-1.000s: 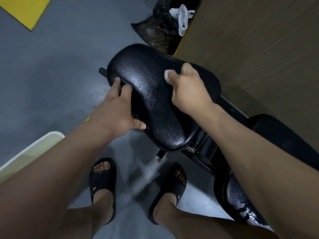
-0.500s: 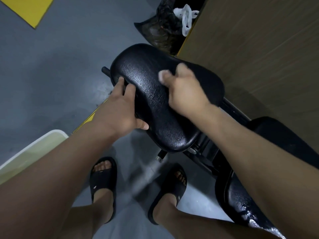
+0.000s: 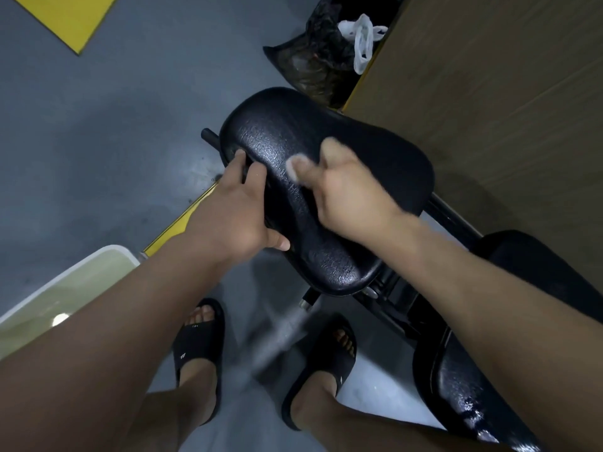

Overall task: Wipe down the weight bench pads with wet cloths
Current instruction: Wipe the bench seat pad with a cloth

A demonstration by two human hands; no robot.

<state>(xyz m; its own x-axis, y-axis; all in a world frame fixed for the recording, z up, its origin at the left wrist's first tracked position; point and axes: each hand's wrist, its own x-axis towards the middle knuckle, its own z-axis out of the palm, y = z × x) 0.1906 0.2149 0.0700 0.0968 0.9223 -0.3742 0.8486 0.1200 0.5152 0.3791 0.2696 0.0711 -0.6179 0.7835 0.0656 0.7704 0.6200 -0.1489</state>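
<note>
Gripping the seat pad (image 3: 284, 132) at its 9 o'clock rim, the left hand (image 3: 228, 216) clamps the edge: the fingers reach along and over the rim, and the thumb presses against the pad's near edge. The seat pad is black, glossy and textured, and occupies the centre of the view.

The right hand (image 3: 352, 197) rests on the pad's top face, fingers curled around a small white cloth (image 3: 295, 168). Only a bunched end of the cloth shows, at the hand's 9 o'clock side beside the thumb, in contact with the pad surface. This hand is motion-blurred.

A second pad (image 3: 463, 386), also black, lies at 4 o'clock, with wet droplets visible on its lower part.

Surrounding items:
- A white tub (image 3: 107, 249) holding pale liquid stands at 8 o'clock on the grey floor (image 3: 98, 141).
- A black bag (image 3: 313, 60) with a white bag (image 3: 362, 37) on it sits at 12 o'clock.
- A wooden panel (image 3: 489, 93) fills the 2 o'clock area.
- A yellow mat (image 3: 68, 17) lies at 11 o'clock.
- Two feet in black sandals (image 3: 199, 350) stand at 6 o'clock.
</note>
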